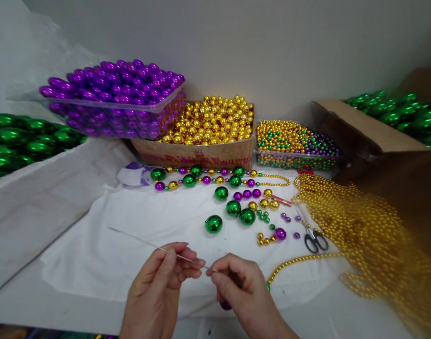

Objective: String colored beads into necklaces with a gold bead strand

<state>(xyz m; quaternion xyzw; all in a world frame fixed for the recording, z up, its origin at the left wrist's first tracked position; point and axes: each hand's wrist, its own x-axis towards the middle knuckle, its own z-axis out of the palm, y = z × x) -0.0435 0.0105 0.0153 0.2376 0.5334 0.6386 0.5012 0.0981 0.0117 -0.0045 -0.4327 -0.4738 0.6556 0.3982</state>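
Observation:
My left hand pinches a long thin strand, either stiff cord or a needle, which slants from the upper left down toward my other hand. The fingertips of my right hand close on the strand's right end. A dark purple rounded thing shows under my right palm, partly hidden. Beyond my hands lie loose green balls, purple balls and gold balls of several sizes. To the right of my right hand, a gold bead chain curves across the white cloth.
Behind are a tub of purple balls, a box of gold balls and a tub of mixed small beads. A strung bead necklace lies before them. Scissors rest beside a gold chain heap. Boxes of green balls flank both sides.

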